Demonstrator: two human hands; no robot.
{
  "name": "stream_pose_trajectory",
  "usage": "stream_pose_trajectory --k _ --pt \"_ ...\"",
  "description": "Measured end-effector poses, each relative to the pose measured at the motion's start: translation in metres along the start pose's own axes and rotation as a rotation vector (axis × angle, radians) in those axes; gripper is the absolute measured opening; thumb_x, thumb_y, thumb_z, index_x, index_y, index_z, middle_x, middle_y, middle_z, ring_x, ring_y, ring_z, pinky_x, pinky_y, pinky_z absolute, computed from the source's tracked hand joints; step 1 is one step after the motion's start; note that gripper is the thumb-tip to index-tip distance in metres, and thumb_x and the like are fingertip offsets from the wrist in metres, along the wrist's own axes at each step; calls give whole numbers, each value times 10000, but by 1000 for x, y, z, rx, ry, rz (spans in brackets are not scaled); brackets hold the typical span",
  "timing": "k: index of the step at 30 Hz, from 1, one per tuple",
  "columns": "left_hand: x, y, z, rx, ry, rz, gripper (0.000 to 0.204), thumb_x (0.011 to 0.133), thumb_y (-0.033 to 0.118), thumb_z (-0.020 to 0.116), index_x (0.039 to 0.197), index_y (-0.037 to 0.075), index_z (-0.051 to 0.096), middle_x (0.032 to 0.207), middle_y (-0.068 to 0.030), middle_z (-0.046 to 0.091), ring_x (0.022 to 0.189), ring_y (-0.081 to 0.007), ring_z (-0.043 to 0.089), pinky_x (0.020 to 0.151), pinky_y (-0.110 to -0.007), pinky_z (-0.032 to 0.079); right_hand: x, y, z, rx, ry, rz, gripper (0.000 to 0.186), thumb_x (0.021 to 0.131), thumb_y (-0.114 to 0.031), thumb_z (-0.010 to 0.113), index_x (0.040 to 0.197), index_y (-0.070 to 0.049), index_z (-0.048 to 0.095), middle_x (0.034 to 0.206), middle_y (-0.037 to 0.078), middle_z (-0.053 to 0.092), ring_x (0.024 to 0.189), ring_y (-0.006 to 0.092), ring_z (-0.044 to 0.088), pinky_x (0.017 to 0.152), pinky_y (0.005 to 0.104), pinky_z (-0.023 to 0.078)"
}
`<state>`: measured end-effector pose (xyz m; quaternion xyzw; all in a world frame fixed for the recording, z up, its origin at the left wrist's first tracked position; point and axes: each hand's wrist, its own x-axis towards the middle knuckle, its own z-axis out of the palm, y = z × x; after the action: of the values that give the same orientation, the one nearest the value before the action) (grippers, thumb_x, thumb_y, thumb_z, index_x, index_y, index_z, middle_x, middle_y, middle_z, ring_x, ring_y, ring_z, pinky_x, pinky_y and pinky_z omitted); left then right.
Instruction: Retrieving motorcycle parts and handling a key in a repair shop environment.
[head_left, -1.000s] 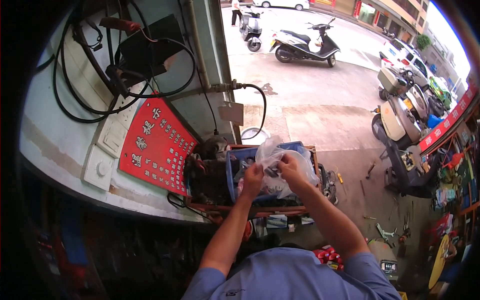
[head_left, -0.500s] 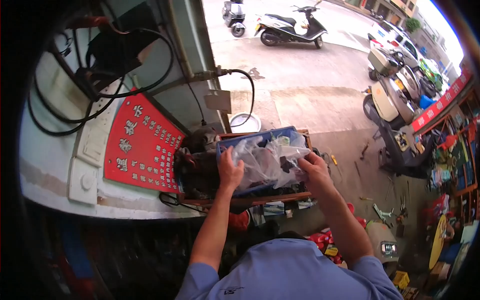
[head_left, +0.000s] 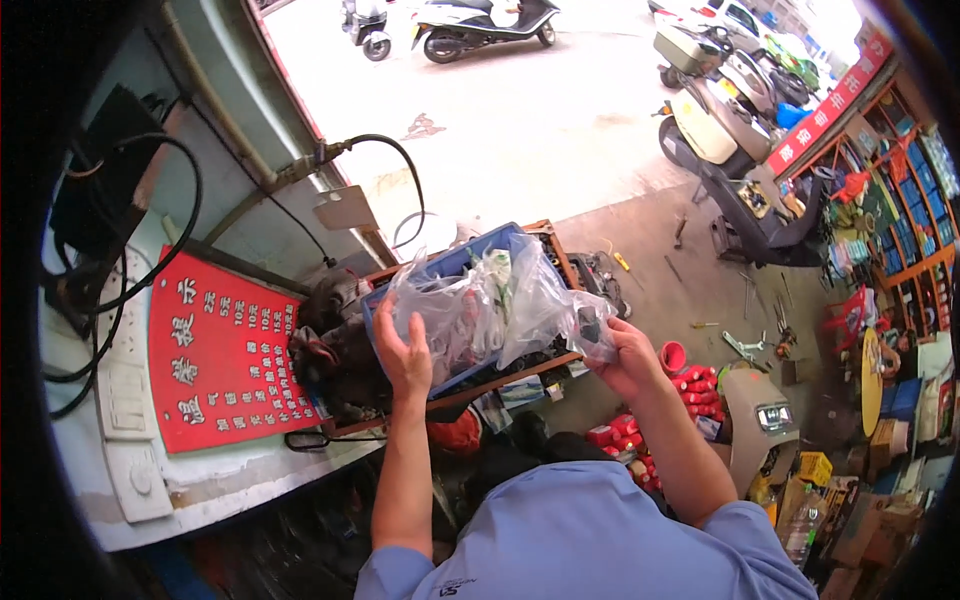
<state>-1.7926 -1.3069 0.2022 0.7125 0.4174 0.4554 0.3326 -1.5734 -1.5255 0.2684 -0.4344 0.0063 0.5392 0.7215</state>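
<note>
Crumpled clear plastic bags point(head_left: 468, 318) fill a blue plastic bin point(head_left: 447, 262). My right hand point(head_left: 632, 362) pinches a small clear plastic bag point(head_left: 590, 322) with something dark inside, held out past the bin's right side. Against the bags at the bin's left edge, my left hand point(head_left: 405, 360) has its fingers and thumb apart, closed on nothing. Green and white printed packaging shows among the bags. What else lies beneath them is hidden.
A wooden-framed stand point(head_left: 545, 371) carries the bin, beside dark gloves or rags point(head_left: 325, 345). A red sign point(head_left: 230, 360) leans at left under black hoses. Tools point(head_left: 745, 345), red bottles point(head_left: 695, 390) and a dismantled scooter point(head_left: 765, 210) occupy the floor at right.
The view has turned rightward. My right hand has drawn the small bag away from the others, to the bin's right. My left hand's fingers have opened out.
</note>
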Motion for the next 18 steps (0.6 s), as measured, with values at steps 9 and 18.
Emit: stream_pose_trajectory --k 9,18 --pt "-8 94 18 -206 -85 16 200 878 81 552 1057 -7 567 1080 -102 562 992 -217 537 890 -336 423 -9 14 -15 -202 140 -136 162 896 -111 582 1025 -14 601 881 14 631 751 87 590 625 239 476" --pt "-62 177 151 -300 -604 -53 250 760 37 710 982 34 595 1012 -114 586 932 -227 592 731 -311 506 13 -53 -67 -491 110 -273 127 894 -102 612 837 -34 522 710 -19 545 617 32 486 523 208 392"
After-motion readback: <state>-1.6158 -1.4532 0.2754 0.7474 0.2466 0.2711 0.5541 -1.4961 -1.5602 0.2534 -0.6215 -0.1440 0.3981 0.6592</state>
